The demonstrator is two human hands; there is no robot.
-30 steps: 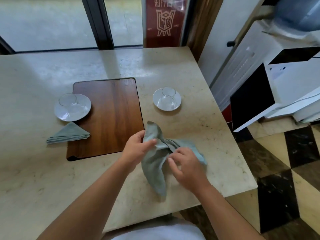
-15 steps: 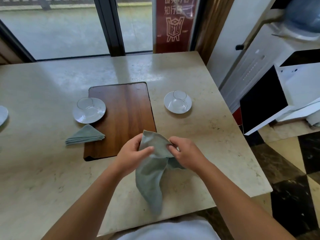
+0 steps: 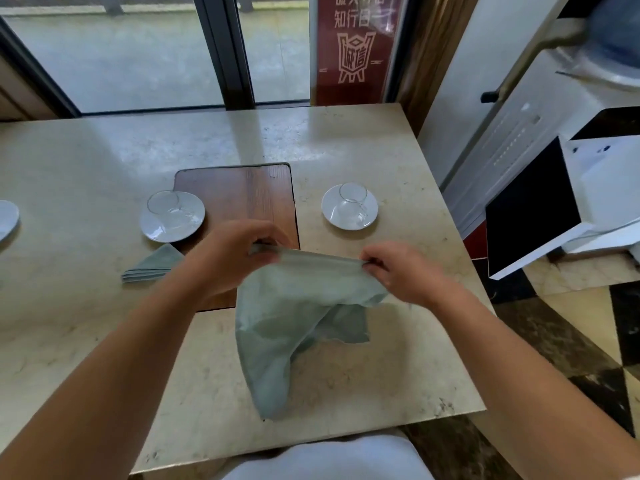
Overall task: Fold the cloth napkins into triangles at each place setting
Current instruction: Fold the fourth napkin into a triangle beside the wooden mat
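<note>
Left forearm (image 3: 114,375), from the lower left corner of the frame, and right forearm (image 3: 526,372), from the lower right corner: both bare along their whole visible length. Left grip (image 3: 227,259), centre left, and right grip (image 3: 401,271), centre right: likewise bare. White garment (image 3: 329,459), bottom centre edge of the frame: plain fabric with soft rounded folds; its outline is blurred, and whether it is a shirt or an apron cannot be told.
</note>
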